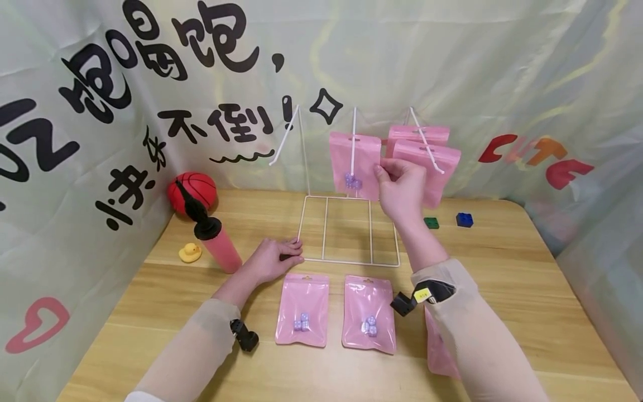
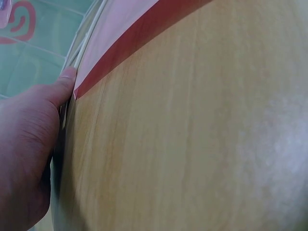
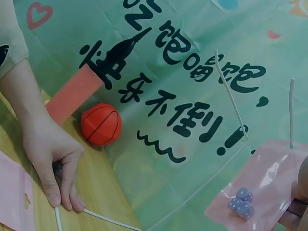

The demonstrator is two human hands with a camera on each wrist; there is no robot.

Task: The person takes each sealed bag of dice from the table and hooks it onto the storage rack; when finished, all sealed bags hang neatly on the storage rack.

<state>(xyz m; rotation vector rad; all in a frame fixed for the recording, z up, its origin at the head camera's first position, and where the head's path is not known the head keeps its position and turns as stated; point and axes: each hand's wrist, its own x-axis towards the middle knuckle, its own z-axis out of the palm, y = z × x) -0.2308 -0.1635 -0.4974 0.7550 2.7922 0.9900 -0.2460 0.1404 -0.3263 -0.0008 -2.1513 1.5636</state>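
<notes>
Pinching the right edge of a bag (image 1: pixel 341 162) on the middle hook (image 1: pixel 354 151), the right hand (image 1: pixel 403 187) could tip the rack (image 1: pixel 371 230) if the left hand (image 1: pixel 271 261), fingers extended on its near left corner, eases off.

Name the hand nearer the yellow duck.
Left. The left hand holds the white rack, with the pink pump between it and the yellow duck; the right hand is raised farther right, pinching a pink bag.
</notes>
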